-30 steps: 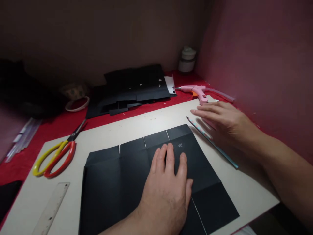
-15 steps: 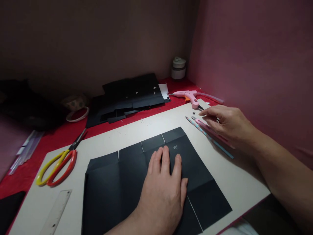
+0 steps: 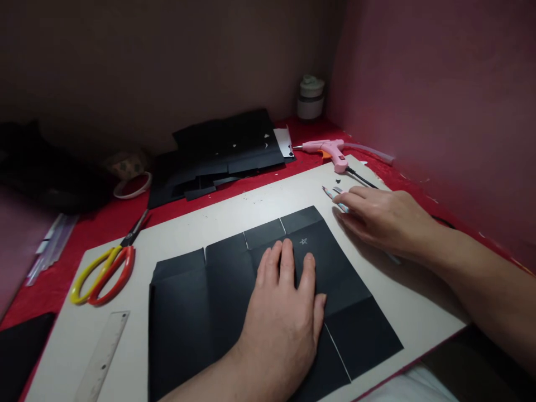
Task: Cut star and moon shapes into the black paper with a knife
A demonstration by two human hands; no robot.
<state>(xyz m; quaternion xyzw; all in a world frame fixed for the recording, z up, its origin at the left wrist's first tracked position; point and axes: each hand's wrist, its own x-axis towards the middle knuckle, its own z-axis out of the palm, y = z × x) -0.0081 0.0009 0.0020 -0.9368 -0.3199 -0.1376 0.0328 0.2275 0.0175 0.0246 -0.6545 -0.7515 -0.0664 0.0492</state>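
Movement is confined to the right hand (image 3: 387,219), which has come down palm-low over the pencil (image 3: 335,195) near the board's (image 3: 268,206) far right edge, grip unclear, while the left hand (image 3: 288,312) stays flat, fingers spread, pinning the creased black paper (image 3: 201,301) mid-board.

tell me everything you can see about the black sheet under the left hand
The black paper sheet is matte, thin card by the look of it, lying flat on the pale board. Creases divide it into panels, and short cuts along its far edge separate four flaps. A small star is drawn in light lines near its far right corner. The left hand rests palm-down on its middle, fingers spread toward the star. The right hand lies just off its right edge.
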